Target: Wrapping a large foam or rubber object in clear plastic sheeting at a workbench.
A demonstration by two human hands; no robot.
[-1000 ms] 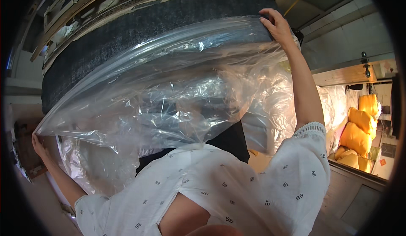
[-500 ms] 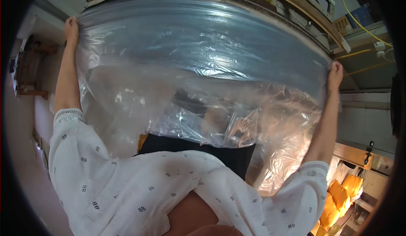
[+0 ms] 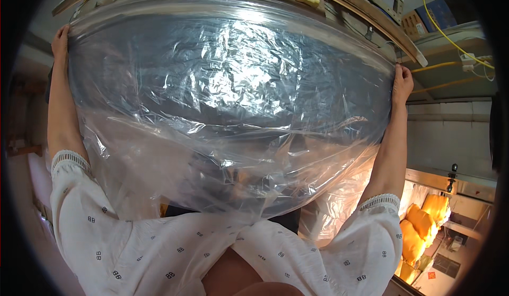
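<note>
A wide sheet of clear plastic film [image 3: 175, 84] stretches between my two outspread arms, shiny and wrinkled in the middle. At its far left corner my left hand [image 3: 60, 40] is closed on the film's edge. My right hand [image 3: 403, 83] pinches the opposite edge at the right, knuckles outward. Under the film lies a dark, flat surface, seen only through the plastic. The near part of the sheet hangs in loose folds down toward my body and covers what is below it.
A long wooden bar [image 3: 371, 14] runs along the far side. Beyond it on the right are a blue box [image 3: 436, 16], a yellow cable [image 3: 439, 23] and a white socket block [image 3: 471, 63]. Yellow-orange bundles [image 3: 419, 227] lie at the lower right.
Both hands have shifted left in the picture, still gripping the film. The sheet now reaches farther over the far edge, and its loose near part has billowed closer to my body.
</note>
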